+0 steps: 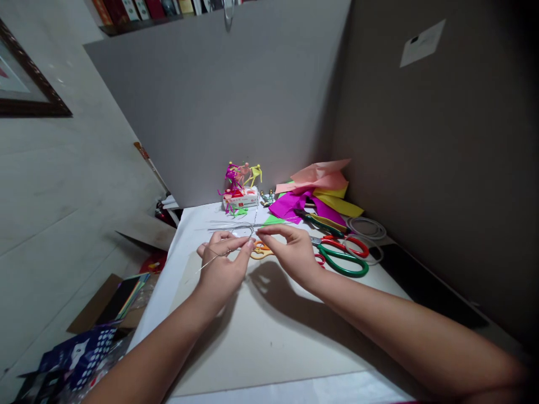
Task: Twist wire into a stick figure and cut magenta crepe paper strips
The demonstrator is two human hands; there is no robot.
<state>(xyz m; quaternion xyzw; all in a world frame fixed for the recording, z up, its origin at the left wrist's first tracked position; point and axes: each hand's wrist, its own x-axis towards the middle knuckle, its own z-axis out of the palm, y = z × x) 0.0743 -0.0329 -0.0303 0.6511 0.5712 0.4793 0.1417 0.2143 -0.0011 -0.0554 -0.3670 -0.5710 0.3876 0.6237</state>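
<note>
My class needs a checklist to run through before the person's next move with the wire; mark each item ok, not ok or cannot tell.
1. Wire held by the left grip: ok, pinched at the thumb and fingertips.
2. Right grip firmly on the wire: cannot tell; its fingertips are close, but contact is unclear.
3. Working area free of other items: not ok, orange handles show between the grips.
4. Green-handled scissors set down: ok, on the table's right side.
5. Small coloured figures away from the grips: ok, beyond them at the small box.
</note>
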